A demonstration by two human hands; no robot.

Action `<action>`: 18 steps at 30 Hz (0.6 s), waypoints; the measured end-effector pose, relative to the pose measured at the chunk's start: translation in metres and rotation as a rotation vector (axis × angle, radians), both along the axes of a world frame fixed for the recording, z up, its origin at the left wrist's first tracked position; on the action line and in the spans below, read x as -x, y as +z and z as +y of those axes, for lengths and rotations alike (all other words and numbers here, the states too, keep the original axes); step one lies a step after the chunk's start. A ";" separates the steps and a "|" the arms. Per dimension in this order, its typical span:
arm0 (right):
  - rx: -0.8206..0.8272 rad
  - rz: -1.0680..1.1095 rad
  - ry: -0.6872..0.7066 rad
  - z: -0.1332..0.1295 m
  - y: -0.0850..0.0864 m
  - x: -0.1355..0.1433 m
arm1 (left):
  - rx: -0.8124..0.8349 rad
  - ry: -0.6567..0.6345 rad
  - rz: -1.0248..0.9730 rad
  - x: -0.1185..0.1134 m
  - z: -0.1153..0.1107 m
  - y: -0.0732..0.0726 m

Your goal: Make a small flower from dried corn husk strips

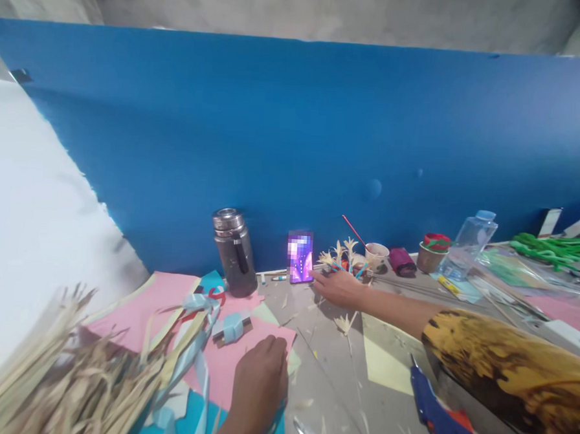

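My left hand (261, 379) rests low over the pink paper (219, 362), its fingers curled under. Whatever it may hold is hidden from view. Farther away, my right hand (339, 289) reaches left across the table, fingers stretched toward the lower right edge of a lit phone (300, 258) that leans on the blue wall. Its fingertips look to be at the screen, though contact is unclear. Just behind that hand stand pale dried-husk flowers (339, 253) with light-blue stems. One loose husk flower (344, 324) lies on the table below it.
Dried husks (111, 382) and light-blue ribbon (200, 342) fill the left side. A thermos (235, 256) stands by the wall. To the right are a paper cup (376, 255), a plastic bottle (468, 246), green cords (545, 248) and a blue glue gun (435, 412).
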State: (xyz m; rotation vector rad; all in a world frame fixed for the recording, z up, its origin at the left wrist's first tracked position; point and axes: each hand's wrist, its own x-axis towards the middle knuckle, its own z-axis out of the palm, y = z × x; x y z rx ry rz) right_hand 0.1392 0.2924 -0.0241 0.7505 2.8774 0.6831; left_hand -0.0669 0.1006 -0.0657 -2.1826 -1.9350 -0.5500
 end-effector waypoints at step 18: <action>-0.052 0.014 0.003 0.007 0.004 0.007 | 0.009 0.011 0.003 0.000 0.000 0.000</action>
